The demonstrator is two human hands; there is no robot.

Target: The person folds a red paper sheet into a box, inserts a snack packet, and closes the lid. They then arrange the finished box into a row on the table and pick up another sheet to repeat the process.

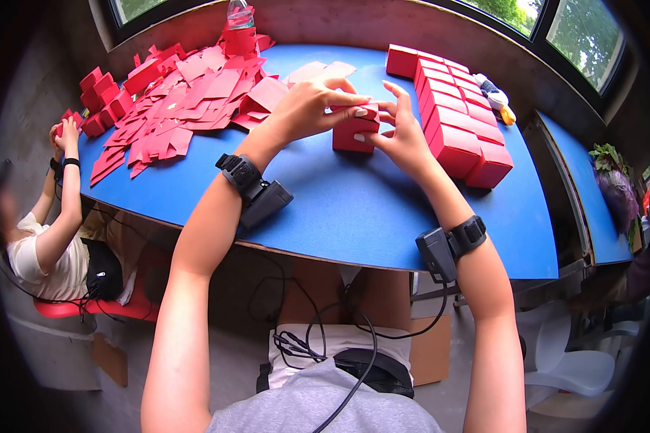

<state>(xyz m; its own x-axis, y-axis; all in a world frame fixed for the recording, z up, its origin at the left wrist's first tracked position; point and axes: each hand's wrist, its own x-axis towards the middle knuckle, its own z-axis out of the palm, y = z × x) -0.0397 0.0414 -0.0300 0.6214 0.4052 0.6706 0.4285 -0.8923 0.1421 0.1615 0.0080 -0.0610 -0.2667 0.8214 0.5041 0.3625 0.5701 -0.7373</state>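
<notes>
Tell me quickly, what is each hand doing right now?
Left hand: closed, fingers pinching the top of a red box.
Right hand: partly closed, holding the same box by its right side.

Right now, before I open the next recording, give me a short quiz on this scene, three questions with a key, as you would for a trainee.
1. Seen by the person wearing the camera, where on the blue table does the heap of flat red pieces lie?
A) left
B) right
C) along the near edge

2. True or false: the rows of red boxes stand to the left of the small red box being handled.

3. Fill in: the left hand and the right hand are both on the same ____.

Key: 1 A; 2 false; 3 small red box
</notes>
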